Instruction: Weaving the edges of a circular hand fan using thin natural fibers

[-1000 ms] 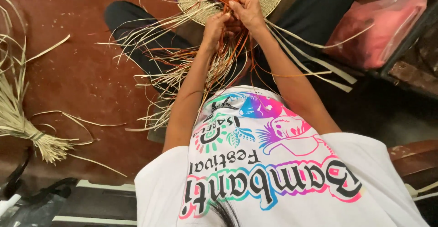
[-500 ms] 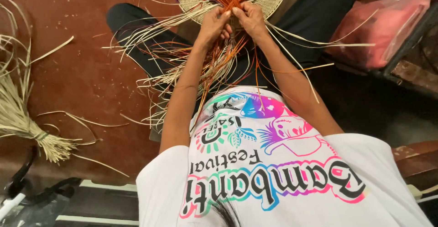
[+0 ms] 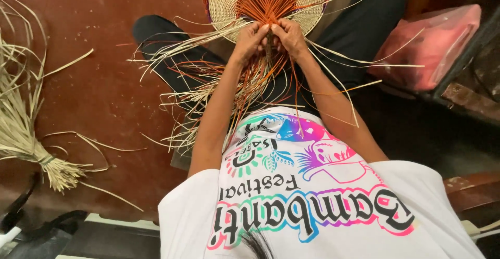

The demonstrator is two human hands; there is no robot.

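Observation:
A round woven straw piece, pale with an orange fan of strands at its middle, rests on my lap at the top of the head view. Long loose strands, pale and orange, trail from it toward my body. My left hand and my right hand meet at its near edge, fingers pinched on the orange and pale strands. My forearms run down to my white printed shirt.
A tied bundle of dry pale straw lies on the red-brown floor at left. A pink plastic bag sits at upper right beside dark wooden pieces. Dark bags lie at bottom left.
The view has shifted so more of the woven round shows. Both hands have come closer together on the strands at its edge.

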